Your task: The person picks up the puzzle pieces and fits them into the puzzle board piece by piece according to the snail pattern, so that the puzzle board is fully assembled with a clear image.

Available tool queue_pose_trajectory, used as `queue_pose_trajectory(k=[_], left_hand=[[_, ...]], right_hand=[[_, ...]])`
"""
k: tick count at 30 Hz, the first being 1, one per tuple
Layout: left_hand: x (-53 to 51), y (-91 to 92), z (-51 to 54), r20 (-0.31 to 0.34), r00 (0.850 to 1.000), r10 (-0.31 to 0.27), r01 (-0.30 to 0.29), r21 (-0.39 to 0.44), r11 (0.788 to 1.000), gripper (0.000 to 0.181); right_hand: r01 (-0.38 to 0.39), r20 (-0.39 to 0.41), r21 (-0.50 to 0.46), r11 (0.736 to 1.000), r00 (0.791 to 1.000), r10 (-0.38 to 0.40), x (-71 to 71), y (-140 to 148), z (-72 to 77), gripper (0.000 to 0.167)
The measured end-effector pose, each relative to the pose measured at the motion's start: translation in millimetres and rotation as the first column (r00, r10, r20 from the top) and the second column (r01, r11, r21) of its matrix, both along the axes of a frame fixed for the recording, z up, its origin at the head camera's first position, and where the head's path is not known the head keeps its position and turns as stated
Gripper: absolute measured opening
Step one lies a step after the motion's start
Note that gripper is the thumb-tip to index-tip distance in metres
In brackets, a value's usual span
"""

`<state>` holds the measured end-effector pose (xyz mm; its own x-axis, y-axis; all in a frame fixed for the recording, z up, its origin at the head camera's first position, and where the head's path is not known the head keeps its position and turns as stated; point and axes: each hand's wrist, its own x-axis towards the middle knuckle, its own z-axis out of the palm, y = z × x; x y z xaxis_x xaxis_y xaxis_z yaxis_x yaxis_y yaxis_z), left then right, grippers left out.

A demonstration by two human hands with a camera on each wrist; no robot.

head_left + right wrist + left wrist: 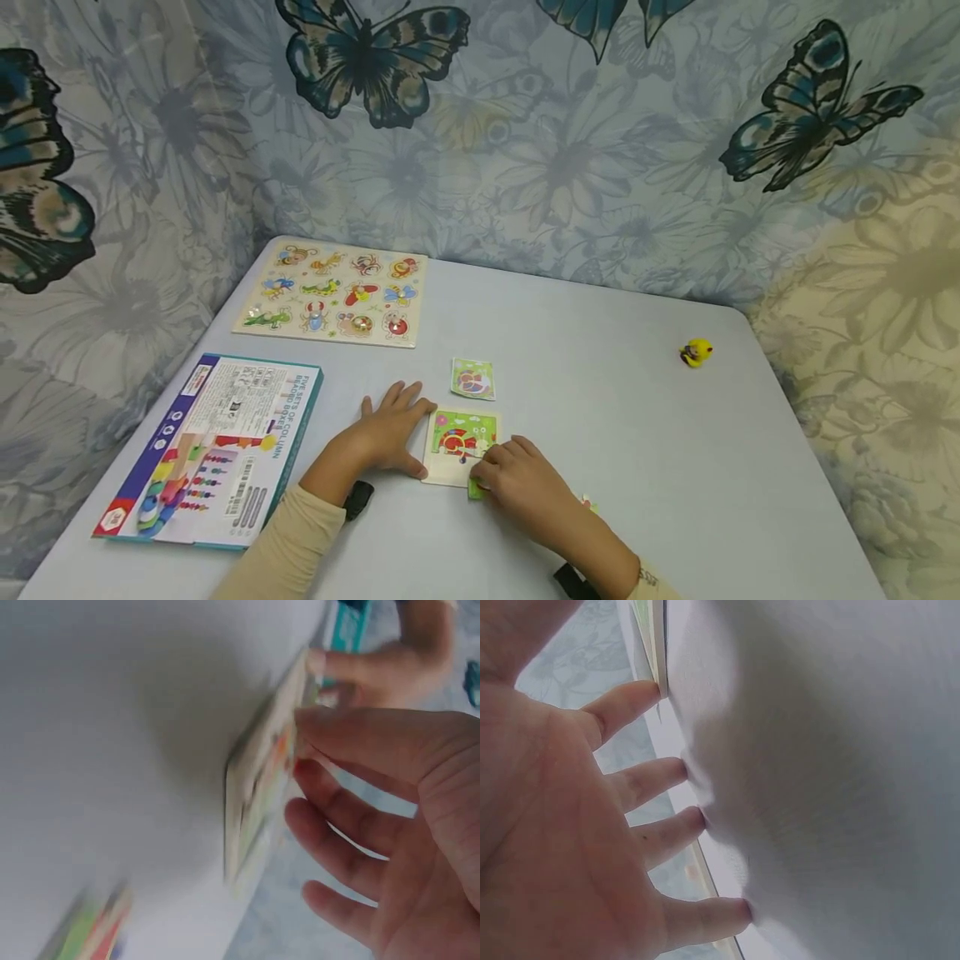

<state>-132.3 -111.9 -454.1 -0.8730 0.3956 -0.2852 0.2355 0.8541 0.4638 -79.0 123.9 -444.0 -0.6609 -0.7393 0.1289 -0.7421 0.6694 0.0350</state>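
A small wooden puzzle board (446,473) lies on the table, with green and red picture pieces (457,432) in its upper part. My left hand (388,433) spreads its fingers at the board's left side; thumb and index finger touch its edge. In the left wrist view the fingertips of the left hand (577,817) rest on the tabletop. My right hand (528,487) pinches a green puzzle piece (476,492) over the board's lower right corner, its fingers covering most of the piece. In the right wrist view, thumb and index meet above the board (244,780).
A picture card (472,379) lies just behind the board. An insect puzzle (330,292) and a beaded-toy box (217,450) occupy the left side. A yellow toy (697,352) stands far right. One loose piece (588,503) shows beside the right forearm.
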Motion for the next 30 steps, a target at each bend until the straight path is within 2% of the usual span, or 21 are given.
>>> queue_pose_trajectory(k=[5, 12, 24, 30], left_hand=[[-1.2, 0.4, -2.8, 0.005, 1.000, -0.006, 0.006, -0.007, 1.000, 0.089], [-2.0, 0.8, -4.2, 0.001, 1.000, -0.013, 0.013, -0.033, 0.999, 0.089], [-2.4, 1.5, 1.4, 0.010, 1.000, -0.008, 0.008, -0.031, 0.999, 0.089], [-2.4, 0.6, 1.9, 0.019, 1.000, -0.012, 0.012, -0.037, 0.999, 0.088]], right_hand=[[-0.034, -0.056, 0.039, 0.999, 0.998, 0.037, -10.1, -25, -5.6, 0.009], [-0.022, -0.020, 0.006, 1.000, 1.000, 0.022, -19.6, -39, -10.5, 0.012], [-0.019, -0.107, 0.045, 0.999, 0.994, 0.024, -20.5, -46, -17.7, 0.006], [-0.010, -0.120, 0.031, 0.999, 0.993, 0.014, -20.3, -47, -19.9, 0.005]])
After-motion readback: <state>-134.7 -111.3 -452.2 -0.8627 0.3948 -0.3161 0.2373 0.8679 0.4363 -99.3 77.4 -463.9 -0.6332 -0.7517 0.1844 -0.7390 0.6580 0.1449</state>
